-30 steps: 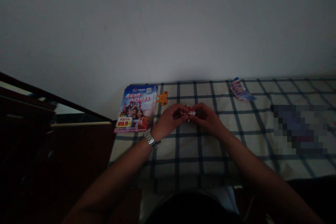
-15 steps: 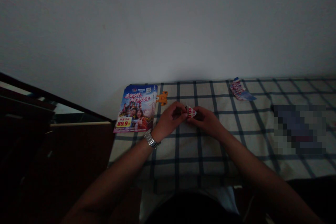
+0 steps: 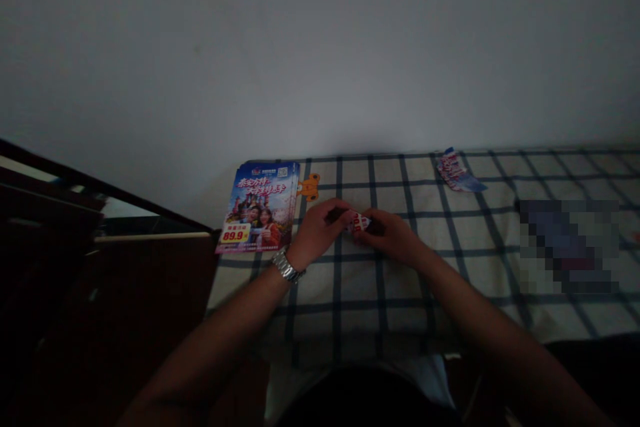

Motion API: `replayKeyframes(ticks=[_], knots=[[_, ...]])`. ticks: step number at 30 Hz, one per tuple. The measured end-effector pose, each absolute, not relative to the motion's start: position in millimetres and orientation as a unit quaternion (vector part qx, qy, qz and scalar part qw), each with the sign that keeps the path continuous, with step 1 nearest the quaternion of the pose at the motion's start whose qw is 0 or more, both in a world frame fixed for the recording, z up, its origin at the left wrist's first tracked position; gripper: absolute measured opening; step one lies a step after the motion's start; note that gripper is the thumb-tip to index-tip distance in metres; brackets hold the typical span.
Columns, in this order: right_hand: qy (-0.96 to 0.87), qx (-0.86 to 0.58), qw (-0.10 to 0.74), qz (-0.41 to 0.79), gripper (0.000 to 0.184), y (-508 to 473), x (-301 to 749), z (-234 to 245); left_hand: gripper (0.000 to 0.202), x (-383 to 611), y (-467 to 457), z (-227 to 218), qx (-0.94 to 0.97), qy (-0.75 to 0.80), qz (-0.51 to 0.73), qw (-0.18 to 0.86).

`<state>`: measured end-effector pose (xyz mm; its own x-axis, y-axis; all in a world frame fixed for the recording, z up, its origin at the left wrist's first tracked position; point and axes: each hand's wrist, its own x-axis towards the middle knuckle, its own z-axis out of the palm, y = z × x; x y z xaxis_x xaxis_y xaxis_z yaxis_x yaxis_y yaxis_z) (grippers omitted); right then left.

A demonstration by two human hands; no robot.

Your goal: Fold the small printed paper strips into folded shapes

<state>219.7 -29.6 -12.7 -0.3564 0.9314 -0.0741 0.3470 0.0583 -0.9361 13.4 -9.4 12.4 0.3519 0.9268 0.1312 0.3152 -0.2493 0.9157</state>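
Note:
Between my two hands is a small folded piece of paper (image 3: 358, 221), white with red print. My left hand (image 3: 323, 230), with a metal-band watch (image 3: 288, 265) at its wrist, pinches the paper's left side. From the right, my right hand (image 3: 393, 235) grips its other side with thumb and fingers. The hands hide part of the paper, so its full shape cannot be made out. Left of my left hand lies a stack of printed flyers (image 3: 257, 210), blue and pink with a yellow price box.
A checked cloth (image 3: 360, 300) covers the table, which meets a plain wall (image 3: 320, 47). An orange bear figure (image 3: 309, 187) shows beside the flyers. Farther right lies a folded printed paper piece (image 3: 460, 172). A blurred-out dark object (image 3: 567, 247) is at the far right.
Both hands have shifted slightly downward and closed in around the folded paper. The paper has turned and now sits a little lower and to the left.

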Motion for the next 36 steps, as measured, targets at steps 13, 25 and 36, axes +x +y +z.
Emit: replayKeyframes(ticks=[13,25,36], knots=[[-0.686,-0.474,0.312,0.457,0.029,-32.2,218.8,-7.0,0.024,14.7,-10.5,12.4,0.714,0.446,0.366,0.397],[-0.709,-0.498,0.282,0.412,0.031,-29.3,220.4,-6.1,0.023,14.3,-11.0,9.2,0.726,0.445,0.347,0.392],[-0.703,-0.477,0.280,0.447,0.029,-30.7,220.5,-3.0,0.023,12.7,-10.8,13.2,0.732,0.440,0.333,0.400]])
